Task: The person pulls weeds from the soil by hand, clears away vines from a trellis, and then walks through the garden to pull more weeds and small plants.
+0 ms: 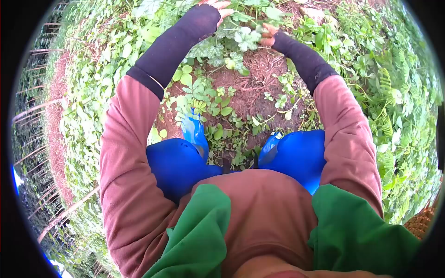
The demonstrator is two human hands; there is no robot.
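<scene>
My left hand (220, 6) is at the top edge of the view, partly cut off, in a dark sleeve cover. Its visible fingers stretch to the right, somewhat apart, over green leaves. Lower and to the right, my right hand (268, 35) has its fingers bent beside a pale-green lobed leaf (247, 39). Whether a stem lies between those fingers is too small to make out. A leafy plant (211, 52) with lobed, light-patterned leaves spreads between and below the hands. Bare brown soil (259, 69) with dry needles shows beneath it.
My knees in blue trousers (296, 150) and a blue boot (194, 132) are close below the soil patch. Dense low greenery (88, 134) grows at left, with ferns (384, 104) at right. Thin trunks (39, 109) stand far left. Something brown and woven (422, 221) shows at lower right.
</scene>
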